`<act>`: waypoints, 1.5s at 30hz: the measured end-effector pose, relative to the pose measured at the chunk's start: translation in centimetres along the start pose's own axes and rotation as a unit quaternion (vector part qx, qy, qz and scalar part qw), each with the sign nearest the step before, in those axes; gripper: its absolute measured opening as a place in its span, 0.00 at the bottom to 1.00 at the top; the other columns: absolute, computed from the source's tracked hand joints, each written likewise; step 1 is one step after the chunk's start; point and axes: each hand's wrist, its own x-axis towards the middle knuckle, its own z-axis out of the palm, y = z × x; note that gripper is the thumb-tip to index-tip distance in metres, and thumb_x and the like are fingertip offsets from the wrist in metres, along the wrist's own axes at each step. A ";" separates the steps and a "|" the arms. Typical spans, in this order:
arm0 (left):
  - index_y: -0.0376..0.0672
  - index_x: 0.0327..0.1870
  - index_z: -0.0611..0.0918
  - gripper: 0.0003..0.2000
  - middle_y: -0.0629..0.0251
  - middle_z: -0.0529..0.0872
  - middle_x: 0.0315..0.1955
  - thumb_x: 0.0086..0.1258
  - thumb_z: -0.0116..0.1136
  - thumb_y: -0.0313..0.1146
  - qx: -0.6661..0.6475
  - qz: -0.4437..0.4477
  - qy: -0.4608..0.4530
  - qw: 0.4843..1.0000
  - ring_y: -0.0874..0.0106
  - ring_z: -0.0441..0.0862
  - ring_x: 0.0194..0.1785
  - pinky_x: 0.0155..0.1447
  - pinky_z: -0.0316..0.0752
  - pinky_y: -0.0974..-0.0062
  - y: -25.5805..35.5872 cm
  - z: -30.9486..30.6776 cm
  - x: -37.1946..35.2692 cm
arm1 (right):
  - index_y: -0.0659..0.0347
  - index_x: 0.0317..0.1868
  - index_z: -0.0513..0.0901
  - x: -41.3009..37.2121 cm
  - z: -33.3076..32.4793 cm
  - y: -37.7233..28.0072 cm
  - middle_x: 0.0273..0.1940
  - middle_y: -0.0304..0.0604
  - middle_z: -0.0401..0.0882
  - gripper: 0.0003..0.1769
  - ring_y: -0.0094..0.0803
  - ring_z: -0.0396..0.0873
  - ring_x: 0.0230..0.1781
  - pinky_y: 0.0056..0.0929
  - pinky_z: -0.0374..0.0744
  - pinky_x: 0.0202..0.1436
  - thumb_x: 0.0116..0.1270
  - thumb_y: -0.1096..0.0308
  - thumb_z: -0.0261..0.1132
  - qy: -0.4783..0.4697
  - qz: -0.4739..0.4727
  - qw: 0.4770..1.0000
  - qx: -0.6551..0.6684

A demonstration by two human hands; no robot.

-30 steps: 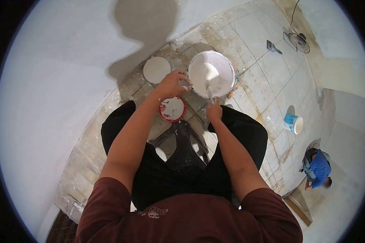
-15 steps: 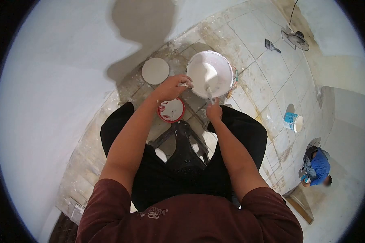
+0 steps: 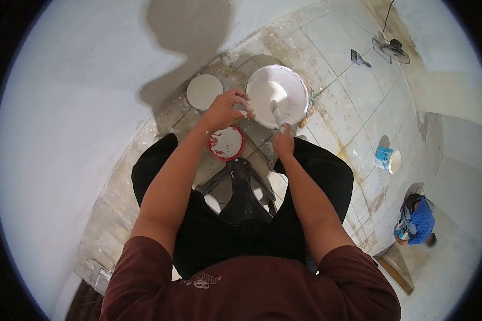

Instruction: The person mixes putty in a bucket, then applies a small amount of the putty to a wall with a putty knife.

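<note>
A large white bucket (image 3: 301, 109) stands on the floor in front of me, holding pale, smooth paint or paste. My left hand (image 3: 229, 110) is at the bucket's left side, fingers bent and apart from the thumb, white smears on the fingertips. Wrapped round the handle of a white-coated tool (image 3: 276, 113) is my right hand (image 3: 283, 143), at the bucket's near edge. The tool's far end reaches over the inside of the bucket; coating obscures its exact kind. Below my left hand sits a red-rimmed lid or tub (image 3: 227, 143) with white inside.
A round white lid (image 3: 204, 92) lies by the wall. Between my legs is a black plastic stool (image 3: 242, 195). Farther right are a wide brush (image 3: 360, 58), a fan (image 3: 394, 51), a blue-and-white pail (image 3: 386, 160) and a person in blue (image 3: 423, 220).
My left hand's fingers have spread apart from the thumb. The tool in my right hand has risen slightly, showing more of its length. The person in blue has shifted a little.
</note>
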 end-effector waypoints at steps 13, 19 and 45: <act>0.42 0.57 0.79 0.16 0.63 0.78 0.45 0.68 0.57 0.30 -0.025 0.025 -0.018 0.999 0.71 0.76 0.48 0.53 0.70 0.73 -1.2 1.0 0.1 | 0.55 0.67 0.58 0.4 0.1 0.1 0.41 0.67 0.79 0.30 0.62 0.78 0.43 0.54 0.74 0.50 0.66 0.62 0.54 -0.021 0.015 0.999 -0.020; 0.43 0.54 0.80 0.21 0.64 0.77 0.42 0.57 0.69 0.32 -0.089 -0.063 0.020 0.994 0.74 0.75 0.45 0.50 0.70 0.76 0.5 0.1 0.1 | 0.50 0.67 0.61 0.0 0.6 0.4 0.44 0.61 0.80 0.27 0.57 0.80 0.46 0.51 0.76 0.48 0.67 0.63 0.54 0.000 -0.012 1.000 -0.024; 0.50 0.43 0.86 0.21 0.65 0.81 0.44 0.42 0.71 0.26 0.106 0.262 0.330 0.901 0.69 0.80 0.35 0.40 0.76 0.71 2.5 0.1 -1.4 | 0.50 0.64 0.61 -0.1 0.3 -0.8 0.41 0.65 0.79 0.25 0.61 0.78 0.43 0.55 0.74 0.47 0.67 0.63 0.52 0.008 0.031 0.999 -0.010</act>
